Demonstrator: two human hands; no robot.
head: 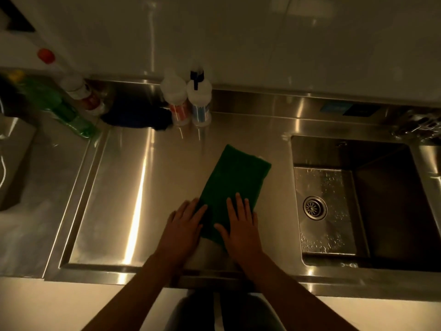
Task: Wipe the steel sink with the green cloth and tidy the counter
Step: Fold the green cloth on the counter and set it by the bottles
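Green cloth (235,180) flat on steel counter (148,187), left of sink (381,187)

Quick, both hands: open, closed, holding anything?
Left hand: open, fingers flat on the left edge of the cloth.
Right hand: open, lying flat on the cloth.

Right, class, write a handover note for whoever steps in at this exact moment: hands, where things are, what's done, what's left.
Left hand: open, flat on the left edge of the green cloth.
Right hand: open, pressing flat on the cloth's near end.
The cloth lies spread on the steel counter, left of the sink.
Done: cannot tell; the sink floor shows water drops.
Left: wipe the sink, then tidy the bottles and dark cloth at the back.
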